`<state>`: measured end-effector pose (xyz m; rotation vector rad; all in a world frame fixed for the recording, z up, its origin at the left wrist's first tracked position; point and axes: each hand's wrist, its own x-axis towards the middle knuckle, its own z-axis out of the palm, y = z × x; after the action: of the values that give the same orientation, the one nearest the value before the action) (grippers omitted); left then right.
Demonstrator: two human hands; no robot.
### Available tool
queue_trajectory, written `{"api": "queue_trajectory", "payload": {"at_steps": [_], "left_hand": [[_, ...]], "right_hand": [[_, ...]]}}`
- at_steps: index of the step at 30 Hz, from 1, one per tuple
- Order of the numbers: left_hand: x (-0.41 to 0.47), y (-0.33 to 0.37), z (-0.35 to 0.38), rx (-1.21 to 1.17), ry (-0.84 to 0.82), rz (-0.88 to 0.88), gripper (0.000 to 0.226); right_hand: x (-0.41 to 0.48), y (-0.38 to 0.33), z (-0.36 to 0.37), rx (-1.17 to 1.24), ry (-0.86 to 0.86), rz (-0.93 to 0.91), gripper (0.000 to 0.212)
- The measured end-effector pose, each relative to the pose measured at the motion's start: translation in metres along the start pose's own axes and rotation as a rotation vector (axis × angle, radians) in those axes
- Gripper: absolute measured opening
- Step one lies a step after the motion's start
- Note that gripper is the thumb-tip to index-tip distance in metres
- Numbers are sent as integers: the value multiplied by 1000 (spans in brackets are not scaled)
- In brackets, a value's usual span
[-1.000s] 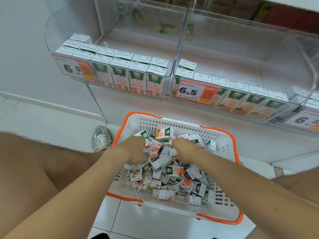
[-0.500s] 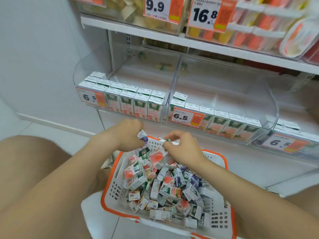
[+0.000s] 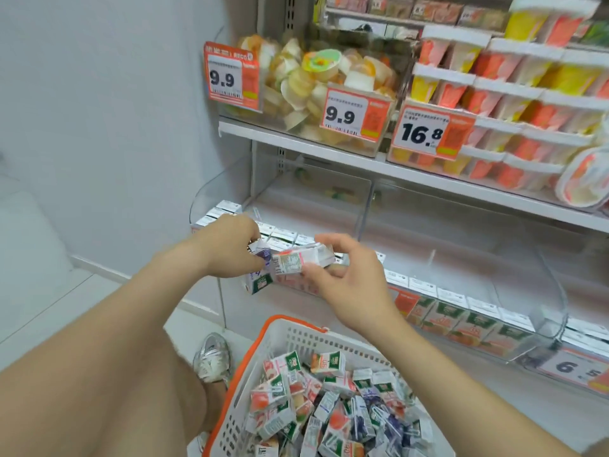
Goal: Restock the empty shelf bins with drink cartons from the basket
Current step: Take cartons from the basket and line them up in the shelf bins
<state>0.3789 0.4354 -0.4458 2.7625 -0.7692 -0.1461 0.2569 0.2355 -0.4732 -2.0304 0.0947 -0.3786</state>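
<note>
My left hand (image 3: pixel 230 245) grips a couple of small drink cartons (image 3: pixel 258 275), purple and green, in front of the left clear shelf bin (image 3: pixel 211 196). Beside it my right hand (image 3: pixel 349 278) pinches a peach-coloured carton (image 3: pixel 298 260) lying sideways between thumb and fingers. Both hands hover above the white basket with an orange rim (image 3: pixel 280 341), which holds several loose cartons (image 3: pixel 329 404). The left bin has rows of cartons at its front. The middle bin (image 3: pixel 461 258) has one front row of cartons (image 3: pixel 461 311) and bare space behind.
The shelf above (image 3: pixel 329 150) carries jelly cups and fruit tubs behind price tags 9.9 and 16.8. A white wall stands to the left. My knee and a silver shoe (image 3: pixel 212 357) are beside the basket on the tiled floor. A third bin (image 3: pixel 586 341) sits far right.
Both hands rose out of the basket with cartons and now sit at the level of the bins. The view tilted upward, bringing the upper shelf into sight.
</note>
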Motion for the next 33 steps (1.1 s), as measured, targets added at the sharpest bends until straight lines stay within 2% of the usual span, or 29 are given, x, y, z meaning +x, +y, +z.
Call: {"api": "queue_trajectory", "payload": {"at_steps": [1,3,5,8,10,13,16,19,21,23,25,28,30,33], "left_hand": [[1,-5,6,19,-16,-29,35],[3,-14,17,70,-82,-40,37],[5,-18,20,86,-151,-11,41],[10,-23,11,39,-143,12,30],[12,-31,2,-38,-117,13,34],[10,-48,-9,-146,-80,2,36],[9,-57,-13,-178,-20,-13,49],[13,-62,-9,-168,-11,-12,38],[17,-66,-6,-171,-47,-20,32],[21,-69,-4,-167,-80,-10,29],[23,-69,-2,-180,-79,7,21],[20,-64,-3,-290,-22,19,10],[17,-56,-6,-394,16,-15,14],[14,-43,-9,-501,55,-70,20]], "right_hand": [[12,2,3,-129,29,-70,36],[33,2,12,-372,-25,-200,40],[56,-4,27,-469,-13,-234,39],[95,-18,53,-431,108,-230,40],[123,-23,71,-417,123,-234,45],[165,-23,97,-618,79,-238,51],[197,-16,117,-749,32,-116,54],[216,-1,132,-639,-57,5,43],[223,9,140,-557,-196,51,42],[224,14,143,-548,-351,63,43],[221,14,139,-555,-402,40,41],[213,8,126,-611,-386,-41,41],[205,4,116,-602,-298,-143,40],[177,-8,92,-446,-125,-283,36]]}}
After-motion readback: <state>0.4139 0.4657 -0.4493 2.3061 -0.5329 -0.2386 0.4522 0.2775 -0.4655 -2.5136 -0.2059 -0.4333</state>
